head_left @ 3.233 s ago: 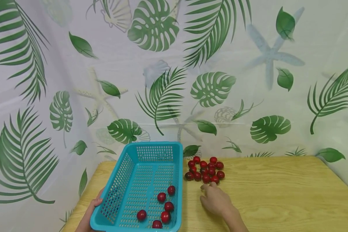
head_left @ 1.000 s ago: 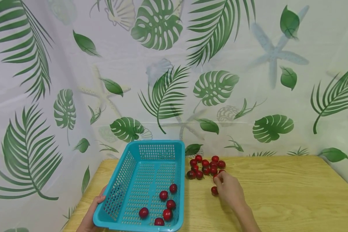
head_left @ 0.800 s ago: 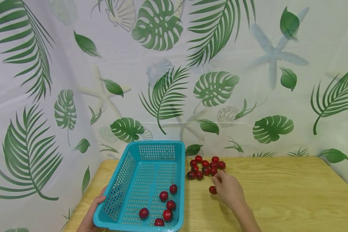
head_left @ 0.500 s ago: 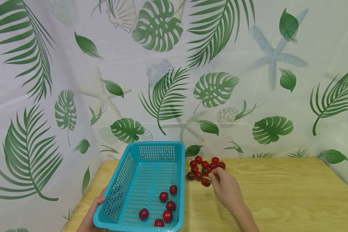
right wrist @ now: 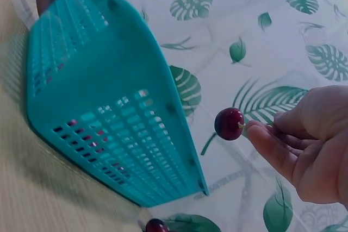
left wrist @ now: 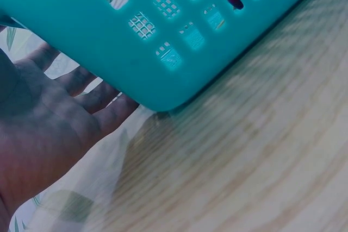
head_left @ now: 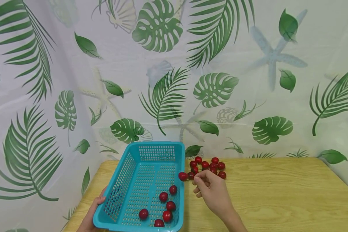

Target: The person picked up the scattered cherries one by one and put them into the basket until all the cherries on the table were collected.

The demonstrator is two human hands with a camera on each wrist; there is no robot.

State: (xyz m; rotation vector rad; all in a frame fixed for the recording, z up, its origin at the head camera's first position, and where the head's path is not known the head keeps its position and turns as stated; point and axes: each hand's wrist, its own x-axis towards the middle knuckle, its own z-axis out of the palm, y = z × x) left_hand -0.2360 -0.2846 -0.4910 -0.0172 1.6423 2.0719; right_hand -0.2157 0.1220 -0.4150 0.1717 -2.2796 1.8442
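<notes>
My right hand pinches a red cherry by its thin stem, between thumb and fingertips. The cherry overlaps the right rim of the blue plastic basket in the head view; in the right wrist view the cherry hangs beside that rim. With the thumb over the rim, my left hand grips the basket at its near left corner. In the left wrist view the fingers lie against the basket's outside. Several cherries lie inside, toward the near right.
A cluster of dark red cherries sits on the wooden table, just right of the basket by the back edge, partly behind my right hand. A leaf-patterned sheet stands behind the table and along its left side.
My right hand reached the cluster, took a cherry by the stem, lifted it and carried it left to the basket's right rim. My left hand still grips the basket.
</notes>
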